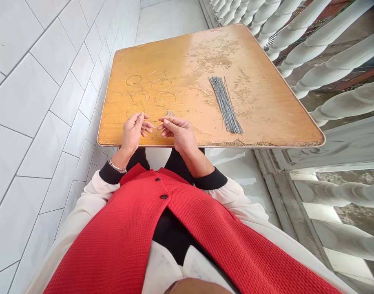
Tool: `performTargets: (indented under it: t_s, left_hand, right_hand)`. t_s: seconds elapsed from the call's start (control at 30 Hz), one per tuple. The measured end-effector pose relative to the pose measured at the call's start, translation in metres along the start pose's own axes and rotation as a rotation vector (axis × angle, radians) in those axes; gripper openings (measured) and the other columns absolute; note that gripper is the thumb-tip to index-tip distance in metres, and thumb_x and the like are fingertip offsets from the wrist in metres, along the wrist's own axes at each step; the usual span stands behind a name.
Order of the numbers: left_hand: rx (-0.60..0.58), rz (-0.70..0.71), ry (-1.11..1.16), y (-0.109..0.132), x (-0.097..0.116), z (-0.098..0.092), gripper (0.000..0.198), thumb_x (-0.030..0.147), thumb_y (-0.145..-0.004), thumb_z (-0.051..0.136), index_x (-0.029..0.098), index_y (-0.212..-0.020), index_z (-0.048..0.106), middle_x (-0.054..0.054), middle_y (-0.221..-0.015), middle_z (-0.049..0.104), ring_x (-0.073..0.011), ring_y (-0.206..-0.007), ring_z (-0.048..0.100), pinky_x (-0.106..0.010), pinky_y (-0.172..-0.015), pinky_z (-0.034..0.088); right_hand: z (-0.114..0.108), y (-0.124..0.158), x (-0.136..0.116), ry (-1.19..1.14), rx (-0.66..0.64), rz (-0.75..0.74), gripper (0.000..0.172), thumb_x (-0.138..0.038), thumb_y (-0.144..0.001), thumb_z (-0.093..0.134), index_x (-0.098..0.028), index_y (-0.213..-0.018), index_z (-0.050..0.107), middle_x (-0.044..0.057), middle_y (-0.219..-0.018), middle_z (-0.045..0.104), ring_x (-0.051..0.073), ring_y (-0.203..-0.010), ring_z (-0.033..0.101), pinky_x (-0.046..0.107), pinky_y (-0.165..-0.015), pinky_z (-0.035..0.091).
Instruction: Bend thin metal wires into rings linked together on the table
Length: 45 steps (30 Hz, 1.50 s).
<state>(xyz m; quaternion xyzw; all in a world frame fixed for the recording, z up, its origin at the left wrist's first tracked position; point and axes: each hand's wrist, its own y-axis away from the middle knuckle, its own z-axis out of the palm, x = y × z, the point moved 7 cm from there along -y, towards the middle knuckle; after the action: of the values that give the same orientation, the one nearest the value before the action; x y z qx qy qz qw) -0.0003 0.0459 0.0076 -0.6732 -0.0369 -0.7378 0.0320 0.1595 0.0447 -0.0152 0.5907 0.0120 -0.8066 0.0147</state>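
Note:
Close to the table's near edge, my left hand [134,130] pinches a thin wire [155,128] between thumb and forefinger. My right hand [180,131] is closed on the same wire a short way to the right, palm side partly turned up. The wire curves between the two hands, and parts of it are hidden by the fingers. Just beyond the hands lie several thin wire rings [161,84], some overlapping. To the right rests a bundle of straight grey wires [226,105], with a few strands lying loose along its side.
The wooden table [187,53] has a worn, peeling surface and a chipped front edge. A white tiled wall [46,98] runs along the left. On the right stands a railing with white balusters [336,63]. Wearing a red vest, my body is close against the near edge.

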Motion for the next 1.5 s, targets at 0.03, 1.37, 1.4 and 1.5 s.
performTargets:
  t_s: [0.03, 1.37, 1.4, 1.5]
  left_hand:
    - [0.001, -0.004, 0.001, 0.0, -0.001, 0.0, 0.035, 0.052, -0.095, 0.059, 0.018, -0.085, 0.062, 0.001, -0.063, 0.07, -0.0049, -0.049, 0.062, -0.015, -0.045, 0.037]
    - [-0.035, 0.353, -0.375, -0.023, 0.03, -0.007, 0.012, 0.025, -0.092, 0.067, 0.023, -0.087, 0.077, 0.006, -0.053, 0.054, -0.0099, -0.06, 0.059, -0.022, -0.072, 0.045]
    - [-0.058, 0.385, -0.403, -0.024, 0.029, -0.006, 0.013, 0.027, -0.093, 0.066, 0.022, -0.088, 0.077, 0.006, -0.053, 0.054, -0.0091, -0.058, 0.057, -0.022, -0.072, 0.045]
    - [-0.144, 0.479, -0.495, -0.027, 0.029, -0.005, 0.023, 0.038, -0.096, 0.061, 0.021, -0.092, 0.076, 0.006, -0.052, 0.054, -0.0077, -0.053, 0.052, -0.023, -0.068, 0.045]
  right_hand:
    - [0.0, 0.0, 0.001, 0.015, -0.001, 0.006, 0.033, -0.048, -0.069, 0.084, -0.02, -0.084, 0.076, 0.001, -0.071, 0.073, 0.007, -0.052, 0.058, 0.02, -0.051, 0.048]
    - [0.011, 0.007, 0.026, 0.147, -0.095, 0.104, 0.032, -0.045, -0.066, 0.083, -0.016, -0.069, 0.07, 0.0, -0.062, 0.064, 0.005, -0.045, 0.048, 0.02, -0.045, 0.037]
    - [0.009, 0.007, 0.025, 0.16, -0.093, 0.108, 0.033, -0.046, -0.066, 0.083, -0.016, -0.073, 0.071, -0.001, -0.061, 0.062, 0.005, -0.046, 0.048, 0.02, -0.045, 0.037]
    - [0.0, 0.002, 0.015, 0.237, -0.078, 0.07, 0.041, -0.047, -0.066, 0.085, -0.016, -0.091, 0.074, -0.005, -0.06, 0.056, 0.007, -0.049, 0.047, 0.021, -0.047, 0.038]
